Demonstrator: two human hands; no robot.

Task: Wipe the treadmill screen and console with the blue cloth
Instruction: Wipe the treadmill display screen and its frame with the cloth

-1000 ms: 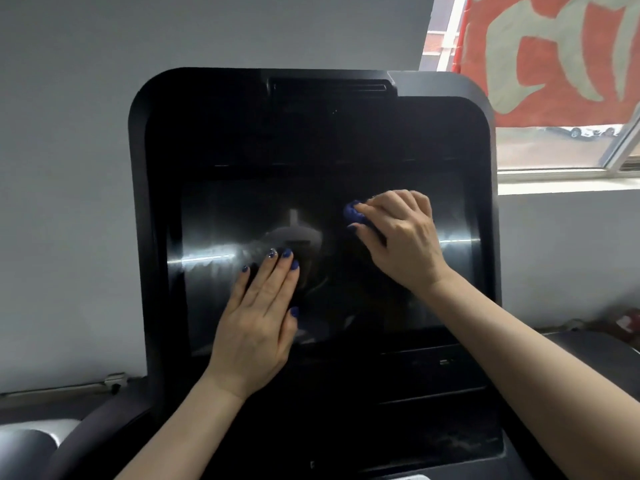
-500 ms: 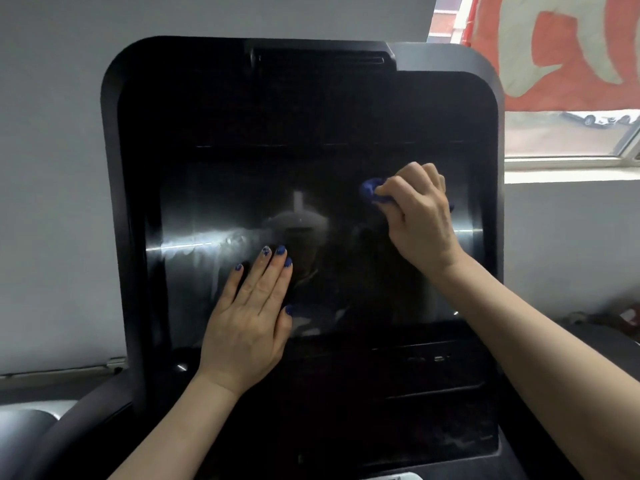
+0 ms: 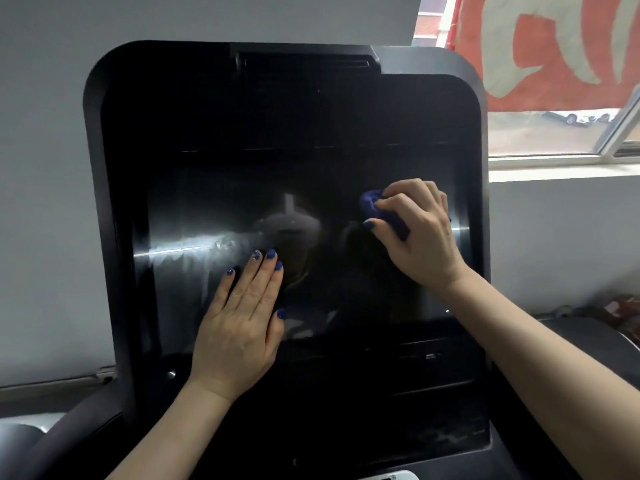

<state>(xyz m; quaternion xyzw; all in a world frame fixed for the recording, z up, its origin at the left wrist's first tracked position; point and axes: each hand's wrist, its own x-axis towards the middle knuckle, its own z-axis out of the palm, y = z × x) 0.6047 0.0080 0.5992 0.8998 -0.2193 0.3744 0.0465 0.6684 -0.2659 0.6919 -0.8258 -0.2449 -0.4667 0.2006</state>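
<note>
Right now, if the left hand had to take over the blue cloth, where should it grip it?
Probably the bunched end of the blue cloth that sticks out left of the right hand, approached from the left. The rest is covered by curled fingers.

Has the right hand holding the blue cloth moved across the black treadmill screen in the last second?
Yes. The right hand with the bunched blue cloth has slid toward the black treadmill screen's right edge.
</note>
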